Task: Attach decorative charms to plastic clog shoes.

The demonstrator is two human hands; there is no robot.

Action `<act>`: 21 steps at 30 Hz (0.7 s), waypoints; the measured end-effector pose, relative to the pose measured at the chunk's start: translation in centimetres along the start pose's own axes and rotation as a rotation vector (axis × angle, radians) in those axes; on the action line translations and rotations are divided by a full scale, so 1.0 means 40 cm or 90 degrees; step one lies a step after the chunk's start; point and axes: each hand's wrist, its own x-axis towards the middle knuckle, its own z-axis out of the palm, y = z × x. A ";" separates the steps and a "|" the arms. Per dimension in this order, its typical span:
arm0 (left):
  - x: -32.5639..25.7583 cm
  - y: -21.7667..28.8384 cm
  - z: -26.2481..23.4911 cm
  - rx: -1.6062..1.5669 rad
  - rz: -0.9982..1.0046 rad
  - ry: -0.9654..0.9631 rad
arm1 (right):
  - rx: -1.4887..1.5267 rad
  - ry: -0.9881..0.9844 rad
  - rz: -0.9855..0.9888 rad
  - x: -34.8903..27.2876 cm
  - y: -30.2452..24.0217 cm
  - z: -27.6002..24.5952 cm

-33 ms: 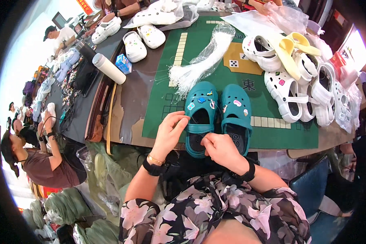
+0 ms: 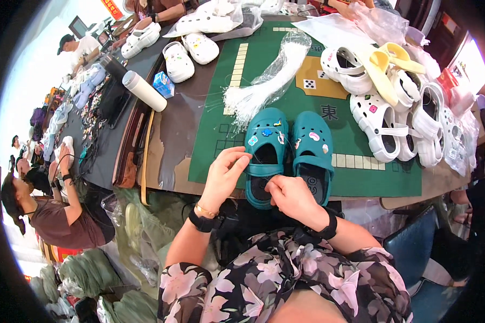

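A workshop, judging by piled white clogs (image 2: 362,119) and busy workers (image 2: 64,223).

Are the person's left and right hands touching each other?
Apart. The head view shows the left teal clog in the gap between the left hand and the right hand.

White bottle (image 2: 145,92) beside a blue box (image 2: 163,85) (dark bottle (image 2: 113,67) just beside), yellow slippers (image 2: 379,72) among white clogs (image 2: 369,119), blue chair (image 2: 413,239) lower right.
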 end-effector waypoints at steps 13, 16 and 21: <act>0.037 0.089 -0.078 -0.521 0.117 0.200 | -0.014 -0.004 0.133 -0.172 0.019 -0.210; 0.064 0.128 -0.035 -0.349 0.152 0.089 | -0.226 0.189 -0.039 -0.228 0.067 -0.249; 0.084 0.196 0.131 0.085 0.284 -0.189 | -0.284 0.159 -0.278 -0.240 0.039 -0.204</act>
